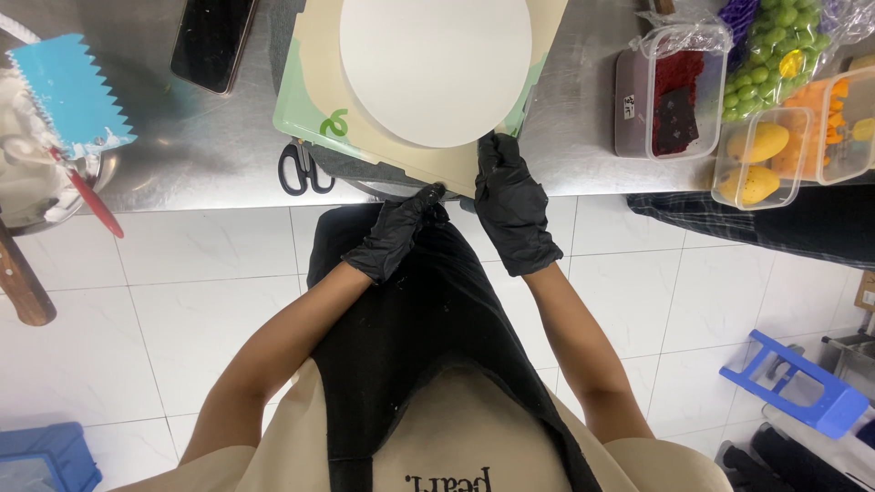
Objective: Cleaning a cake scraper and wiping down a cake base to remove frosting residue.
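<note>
A white round disc (436,64) lies on a beige square board (314,87), which rests on a green-edged tray at the steel counter's near edge. My right hand (512,196), in a black glove, grips the board's near corner, fingertips touching the white disc's rim. My left hand (396,239), also in a black glove, pinches the board's near edge just left of the right hand. A dark stand under the board is mostly hidden.
Black scissors (298,169) lie left of the board, a phone (212,41) farther back. At far left are a blue toothed scraper (73,91) and a cream bowl with a red spatula (91,196). Fruit containers (761,159) stand right. A blue stool (802,383) stands on the floor.
</note>
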